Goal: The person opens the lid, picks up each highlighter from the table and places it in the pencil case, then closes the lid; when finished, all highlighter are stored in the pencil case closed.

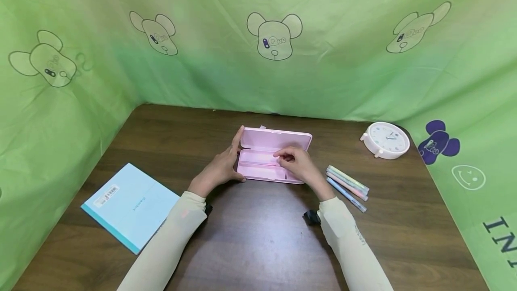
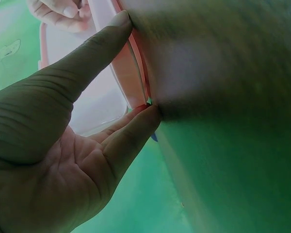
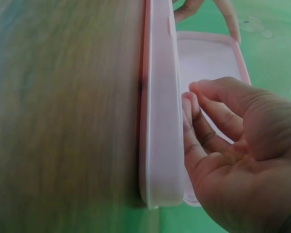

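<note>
A pink pencil case (image 1: 262, 172) lies with its lid (image 1: 278, 139) raised at the back; its tray has a long divider. At its left end my left hand (image 1: 220, 167) grips it, thumb on the front edge and a finger up at the lid's corner. In the left wrist view, the thumb and fingers of the left hand (image 2: 63, 141) span the end of the case. My right hand (image 1: 299, 164) reaches over the right part of the tray with bent fingers. Thumb and fingertips of the right hand (image 3: 242, 131) come close together; I cannot tell whether they pinch anything.
Several pastel pens (image 1: 347, 185) lie to the right of the case. Behind them stands a round pale pink clock (image 1: 385, 140). A light blue notebook (image 1: 133, 205) lies at the left, partly under the left sleeve. Green cloth (image 1: 218, 71) surrounds the wooden table (image 1: 258, 232).
</note>
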Action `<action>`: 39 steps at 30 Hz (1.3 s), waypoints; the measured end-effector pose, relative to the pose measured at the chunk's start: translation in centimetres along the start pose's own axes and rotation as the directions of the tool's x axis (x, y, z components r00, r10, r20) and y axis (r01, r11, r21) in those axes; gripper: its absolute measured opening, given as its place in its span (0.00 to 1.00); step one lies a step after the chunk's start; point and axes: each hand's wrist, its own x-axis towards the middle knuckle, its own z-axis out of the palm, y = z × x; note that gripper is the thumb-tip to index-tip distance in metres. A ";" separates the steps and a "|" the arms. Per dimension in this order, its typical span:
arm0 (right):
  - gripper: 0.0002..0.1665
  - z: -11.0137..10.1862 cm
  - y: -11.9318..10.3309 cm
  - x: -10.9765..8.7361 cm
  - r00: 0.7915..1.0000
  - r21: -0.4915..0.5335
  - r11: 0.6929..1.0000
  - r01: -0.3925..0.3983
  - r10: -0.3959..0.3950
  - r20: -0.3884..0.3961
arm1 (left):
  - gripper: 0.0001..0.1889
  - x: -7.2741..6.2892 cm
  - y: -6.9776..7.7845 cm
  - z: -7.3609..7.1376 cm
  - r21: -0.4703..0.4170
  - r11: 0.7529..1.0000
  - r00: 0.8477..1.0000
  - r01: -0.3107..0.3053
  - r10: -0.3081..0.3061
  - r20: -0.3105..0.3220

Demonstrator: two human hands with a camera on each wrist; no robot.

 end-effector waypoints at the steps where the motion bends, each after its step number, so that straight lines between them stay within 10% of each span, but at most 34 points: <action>1: 0.10 -0.1 0.0 -0.1 1.000 -0.010 1.000 -0.002 0.001 -0.015 | 0.85 0.1 -0.3 0.2 0.004 1.000 1.000 -0.008 0.008 -0.005; 13: 0.11 -2.9 1.0 -2.4 0.990 -0.021 0.999 0.032 -0.034 -0.138 | 0.86 1.2 -2.1 1.3 0.009 1.000 1.000 -0.004 0.004 -0.008; 24: 0.14 -8.0 3.3 -6.7 0.972 -0.026 0.999 -0.020 0.014 -0.233 | 0.81 -0.7 1.8 -0.9 0.002 1.000 1.000 0.018 -0.018 0.025; 39: 0.19 -15.6 8.3 -14.7 0.976 -0.125 0.985 -0.115 0.089 -0.199 | 0.80 -0.9 2.4 -0.9 0.007 0.999 0.999 0.034 -0.034 0.026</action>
